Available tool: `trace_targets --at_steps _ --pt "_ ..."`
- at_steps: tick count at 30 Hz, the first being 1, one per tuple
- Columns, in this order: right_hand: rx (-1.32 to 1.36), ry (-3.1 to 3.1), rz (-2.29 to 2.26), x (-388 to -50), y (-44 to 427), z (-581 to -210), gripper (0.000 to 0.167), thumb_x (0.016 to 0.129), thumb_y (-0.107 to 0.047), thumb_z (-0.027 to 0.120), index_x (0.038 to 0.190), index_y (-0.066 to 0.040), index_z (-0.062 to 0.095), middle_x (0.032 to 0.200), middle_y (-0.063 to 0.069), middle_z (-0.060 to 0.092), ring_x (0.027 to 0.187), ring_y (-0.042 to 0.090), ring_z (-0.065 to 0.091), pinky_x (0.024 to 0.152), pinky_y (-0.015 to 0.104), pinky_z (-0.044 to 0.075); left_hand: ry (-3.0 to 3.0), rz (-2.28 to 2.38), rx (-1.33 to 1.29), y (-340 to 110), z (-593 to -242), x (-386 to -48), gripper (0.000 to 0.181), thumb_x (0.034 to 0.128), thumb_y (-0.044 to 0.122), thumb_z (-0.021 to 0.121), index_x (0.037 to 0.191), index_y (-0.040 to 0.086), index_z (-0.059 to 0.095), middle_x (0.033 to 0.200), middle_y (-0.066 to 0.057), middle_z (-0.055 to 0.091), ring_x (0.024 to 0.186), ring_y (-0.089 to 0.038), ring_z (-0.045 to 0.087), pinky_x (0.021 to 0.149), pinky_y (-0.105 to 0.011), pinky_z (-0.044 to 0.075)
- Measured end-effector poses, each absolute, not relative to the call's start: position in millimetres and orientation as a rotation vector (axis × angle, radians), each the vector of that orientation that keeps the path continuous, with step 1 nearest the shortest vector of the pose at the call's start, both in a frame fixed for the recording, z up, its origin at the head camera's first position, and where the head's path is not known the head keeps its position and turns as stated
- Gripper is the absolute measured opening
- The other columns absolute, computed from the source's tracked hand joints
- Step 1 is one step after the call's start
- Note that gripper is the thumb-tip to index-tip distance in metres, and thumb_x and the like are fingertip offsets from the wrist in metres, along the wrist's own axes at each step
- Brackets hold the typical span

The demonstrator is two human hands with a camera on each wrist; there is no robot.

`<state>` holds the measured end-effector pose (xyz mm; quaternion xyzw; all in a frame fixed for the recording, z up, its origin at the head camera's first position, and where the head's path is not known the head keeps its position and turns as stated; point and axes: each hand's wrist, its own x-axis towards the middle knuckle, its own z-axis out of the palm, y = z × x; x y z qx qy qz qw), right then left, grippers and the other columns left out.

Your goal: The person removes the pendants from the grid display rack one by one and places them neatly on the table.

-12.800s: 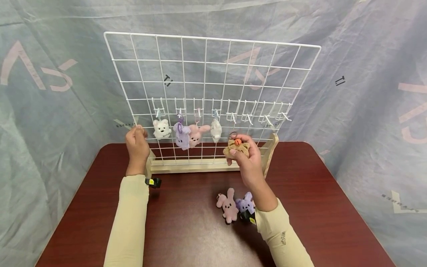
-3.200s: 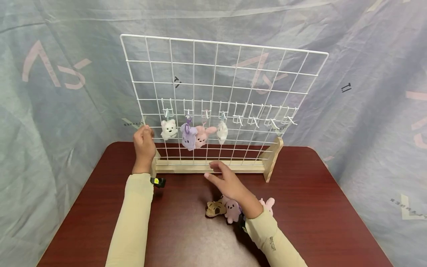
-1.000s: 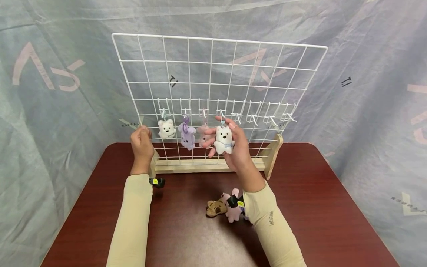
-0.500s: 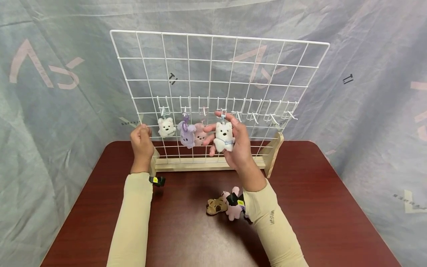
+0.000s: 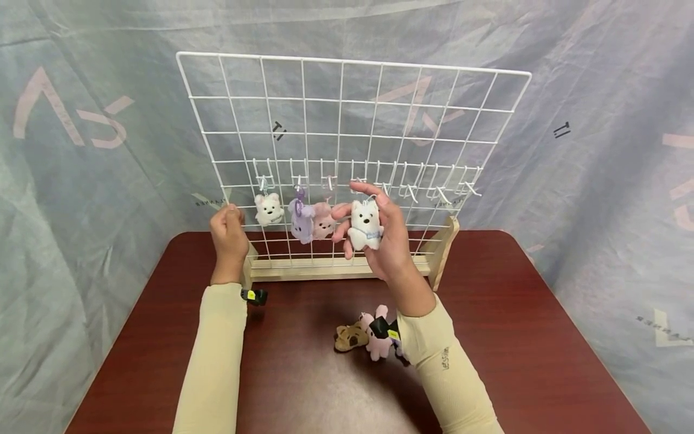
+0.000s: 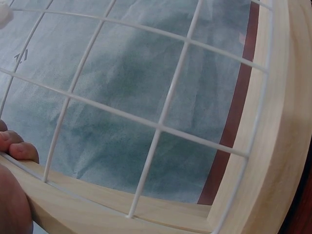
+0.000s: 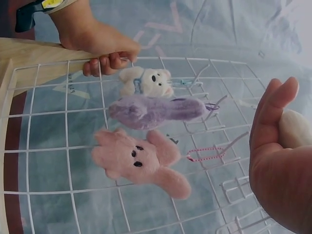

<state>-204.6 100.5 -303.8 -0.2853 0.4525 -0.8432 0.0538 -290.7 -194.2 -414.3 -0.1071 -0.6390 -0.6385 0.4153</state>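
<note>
My right hand (image 5: 391, 241) holds a white bear plush keychain (image 5: 365, 224) in its palm, in front of the white wire grid (image 5: 340, 136); the ring shows at the bear's top, by the fingers. In the right wrist view that hand (image 7: 282, 165) stands apart from the grid, with the plush half hidden. The left hand (image 5: 229, 236) grips the grid's left edge. On hooks to the left hang another white bear plush (image 5: 268, 210), a purple bunny plush (image 5: 301, 223) and a pink bunny plush (image 5: 324, 222) on a pink bead chain (image 7: 209, 155).
Several hooks (image 5: 410, 193) on the right carry nothing. A wooden stand (image 5: 325, 271) supports the grid on the dark red table (image 5: 293, 374). A brown bear plush (image 5: 350, 339) and a pink bunny plush (image 5: 379, 348) lie below the right wrist; something purple beside them is mostly covered.
Earlier the right hand held a brown bear plush, which now lies on the table. The white bear has come off its hook into the right hand. The left hand keeps its grip.
</note>
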Motion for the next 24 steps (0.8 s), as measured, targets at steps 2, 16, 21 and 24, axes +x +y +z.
trace_targets --at_steps 2,16,21,24 --pt "-0.874 1.376 -2.556 -203.9 99.7 -302.8 0.044 0.107 -0.043 0.030 0.139 -0.017 0.046 0.098 0.003 0.071 0.068 0.012 0.071 0.046 0.024 0.052 -1.597 -1.607 -0.272 -194.9 -414.4 -291.1 0.037 0.0959 0.005 0.039 0.064 -0.007 0.025 0.059 0.008 0.025 0.056 -0.008 0.020 0.057 -0.024 0.019" --pt "-0.892 1.362 -2.585 -204.7 93.9 -297.1 0.048 0.105 -0.044 0.027 0.136 -0.014 0.048 0.098 0.004 0.071 0.065 0.012 0.069 0.045 0.024 0.050 -1.583 -1.616 -0.263 -193.6 -412.7 -289.5 0.038 0.0962 0.005 0.041 0.062 -0.006 0.026 0.058 0.008 0.028 0.055 -0.006 0.026 0.057 -0.023 0.022" --pt "-0.916 1.339 -2.582 -201.9 90.7 -297.2 0.048 0.105 -0.044 0.028 0.136 -0.013 0.048 0.099 0.005 0.070 0.066 0.014 0.069 0.045 0.025 0.051 -1.594 -1.620 -0.249 -192.7 -411.0 -287.6 0.039 0.0975 0.006 0.040 0.063 -0.007 0.027 0.058 0.010 0.029 0.055 -0.006 0.026 0.057 -0.023 0.022" --pt "-0.924 1.338 -2.563 -198.8 89.3 -298.9 0.048 0.105 -0.045 0.029 0.137 -0.014 0.047 0.099 0.005 0.070 0.068 0.014 0.070 0.045 0.026 0.052 -1.600 -1.617 -0.248 -192.6 -411.4 -287.0 0.040 0.0985 0.007 0.041 0.063 -0.006 0.028 0.058 0.010 0.029 0.054 -0.006 0.026 0.057 -0.023 0.021"
